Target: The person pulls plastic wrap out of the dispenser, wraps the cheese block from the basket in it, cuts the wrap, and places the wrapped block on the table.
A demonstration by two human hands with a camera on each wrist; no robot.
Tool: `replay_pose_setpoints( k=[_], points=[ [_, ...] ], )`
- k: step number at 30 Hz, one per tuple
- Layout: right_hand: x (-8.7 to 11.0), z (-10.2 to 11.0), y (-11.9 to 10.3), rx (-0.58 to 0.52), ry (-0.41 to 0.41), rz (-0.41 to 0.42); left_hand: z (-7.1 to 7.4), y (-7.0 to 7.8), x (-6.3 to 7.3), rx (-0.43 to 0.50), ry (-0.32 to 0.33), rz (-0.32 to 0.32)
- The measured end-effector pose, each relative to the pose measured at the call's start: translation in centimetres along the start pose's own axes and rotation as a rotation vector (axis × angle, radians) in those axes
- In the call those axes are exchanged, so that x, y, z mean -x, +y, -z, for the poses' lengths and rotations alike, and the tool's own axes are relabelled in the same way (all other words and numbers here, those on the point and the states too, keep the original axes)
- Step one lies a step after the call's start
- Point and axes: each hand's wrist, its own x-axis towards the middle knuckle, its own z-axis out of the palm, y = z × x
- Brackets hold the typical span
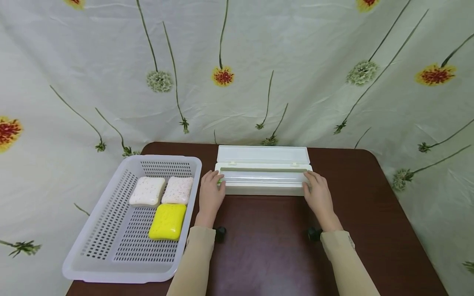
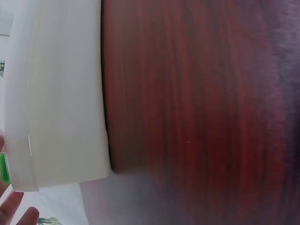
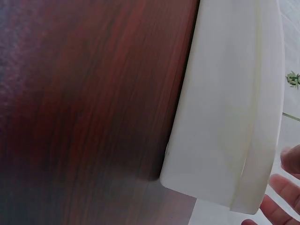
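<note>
A long white cling film dispenser (image 1: pixel 263 190) lies across the table with its lid (image 1: pixel 263 154) raised at the back. Inside it is a clear, shiny roll of film (image 1: pixel 264 177). At the dispenser's left end is my left hand (image 1: pixel 212 193), its fingertips right at the rim beside a small green part (image 2: pixel 4 168). My right hand (image 1: pixel 318 196) is at the opposite end, thumb near the front corner. Spread, relaxed fingers (image 3: pixel 283 187) show past that end in the right wrist view. The dispenser's long front side fills much of both wrist views.
Left of my left arm stands a white perforated plastic basket (image 1: pixel 92 274). It holds two speckled white soap-like bars (image 1: pixel 147 191) and a yellow one (image 1: pixel 168 222). The dark wooden table (image 1: pixel 263 255) meets a flower-printed curtain (image 1: pixel 296 82) at the back.
</note>
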Motion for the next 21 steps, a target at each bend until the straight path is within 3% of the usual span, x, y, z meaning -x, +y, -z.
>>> replay_pose_setpoints(
  k=[12, 21],
  points=[
    [-1.6, -0.5, 0.3, 0.092, 0.078, 0.089, -0.2, 0.7, -0.7, -0.036, 0.029, 0.073],
    [-2.2, -0.8, 0.5, 0.065, 0.115, -0.032, -0.4, 1.1, -0.9, -0.103, 0.026, 0.036]
  ],
)
